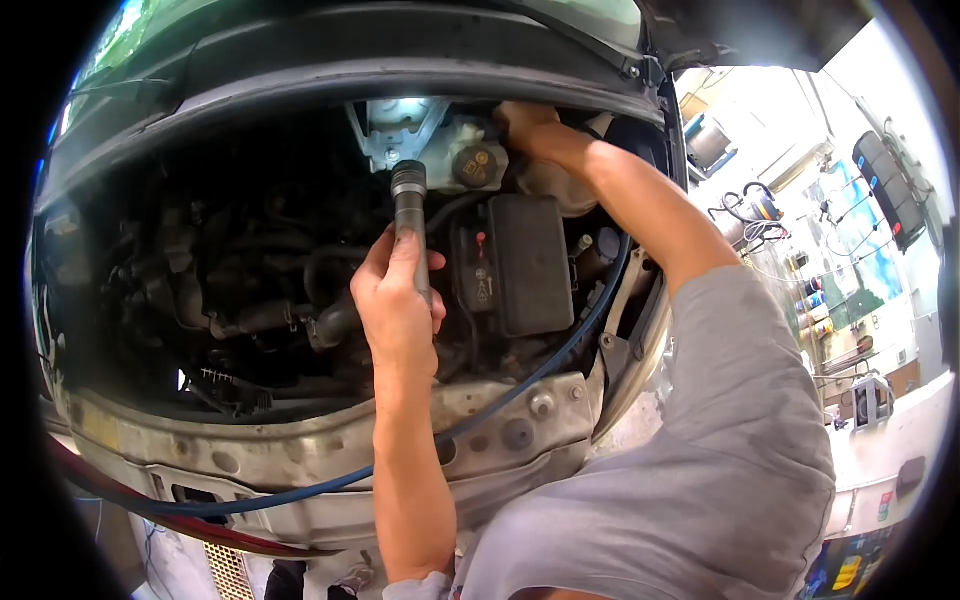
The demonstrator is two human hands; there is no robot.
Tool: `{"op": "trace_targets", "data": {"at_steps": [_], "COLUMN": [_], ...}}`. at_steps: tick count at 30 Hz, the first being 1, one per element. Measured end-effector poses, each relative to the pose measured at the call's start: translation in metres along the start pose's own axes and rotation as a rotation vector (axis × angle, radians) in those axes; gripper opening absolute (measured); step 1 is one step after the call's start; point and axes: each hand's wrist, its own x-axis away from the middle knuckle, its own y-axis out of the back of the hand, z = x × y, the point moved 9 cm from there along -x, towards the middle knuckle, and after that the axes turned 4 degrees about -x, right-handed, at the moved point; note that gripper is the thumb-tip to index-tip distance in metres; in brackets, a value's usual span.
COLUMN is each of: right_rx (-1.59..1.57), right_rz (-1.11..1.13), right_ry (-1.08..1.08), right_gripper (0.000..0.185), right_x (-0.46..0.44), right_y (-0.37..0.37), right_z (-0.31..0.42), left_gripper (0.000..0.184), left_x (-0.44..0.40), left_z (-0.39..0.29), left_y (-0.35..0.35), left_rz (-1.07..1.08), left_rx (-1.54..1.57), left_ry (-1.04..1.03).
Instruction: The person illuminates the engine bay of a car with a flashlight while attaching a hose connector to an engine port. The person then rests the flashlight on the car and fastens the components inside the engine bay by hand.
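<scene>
My left hand (400, 285) is wrapped round a dark metal flashlight (408, 205), its lit end toward the back of the engine bay. Bright light falls on a metal bracket (395, 130) beyond it. My right hand (525, 125) reaches under the rear edge of the bay, beside a white reservoir with a black cap (475, 166); its fingertips are hidden. Between my arms sits a black rectangular box cover (531, 265).
A blue hose (500, 405) curves across the front panel (330, 440) and up the bay's right side. Engine hoses and pipes (265, 318) lie left. Workshop equipment (870, 400) stands at far right.
</scene>
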Motion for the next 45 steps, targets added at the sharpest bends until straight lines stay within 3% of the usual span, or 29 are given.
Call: {"op": "trace_targets", "data": {"at_steps": [3,9,12,15,18,21,24,26,28,30,31,34,38,45], "right_rx": [0.026,0.078,0.050,0.143,0.204,0.169,0.163,0.118,0.061,-0.023,-0.016,0.093,-0.054,-0.016], "right_rz": [0.222,0.198,0.051,0.133,0.237,0.094,0.307,0.208,0.189,0.257,0.152,0.134,0.227,0.218], "right_ry": [-0.021,0.039,0.106,0.170,0.000,0.049,0.019,0.225,0.263,0.134,0.231,0.155,0.049,0.064], "right_gripper": [0.027,0.026,0.028,0.028,0.034,0.034,0.031,0.022,0.018,0.019,0.020,0.020,0.020,0.025], "right_x": [0.007,0.014,0.009,-0.002,0.005,0.002,0.000,0.001,0.007,0.015,0.007,0.001,-0.004,0.003], "right_y": [0.001,0.015,0.015,-0.004,0.006,0.002,-0.006,-0.007,0.006,0.015,0.010,0.002,-0.010,0.006], "right_z": [0.007,0.017,0.011,0.004,0.013,0.008,0.006,0.006,0.014,0.018,0.016,0.008,-0.005,0.010], "left_gripper": [0.043,0.046,0.046,0.045,0.045,0.045,0.044,0.044,0.044,0.045,0.045,0.045,0.038,0.039], "left_x": [0.002,0.001,-0.002,0.000,0.000,0.001,0.005,0.009,0.011,0.013,0.012,0.011,0.012,0.009], "left_z": [0.000,0.001,0.000,0.003,0.002,0.005,0.005,0.002,0.000,-0.004,-0.002,-0.002,-0.004,-0.006], "left_y": [-0.001,0.001,0.003,0.001,0.000,-0.005,-0.012,-0.018,-0.023,-0.027,-0.027,-0.029,-0.025,-0.021], "left_rz": [-0.002,-0.024,-0.026,-0.016,-0.005,0.018,0.060,0.099,0.153,0.193,0.209,0.228,0.234,0.208], "left_rx": [-0.014,-0.046,-0.051,-0.042,-0.033,-0.061,-0.091,-0.106,-0.074,-0.060,-0.080,-0.067,-0.053,-0.056], "left_ry": [-0.008,-0.068,-0.072,-0.053,-0.059,-0.055,-0.039,-0.040,-0.059,-0.086,-0.080,-0.067,-0.040,-0.064]}}
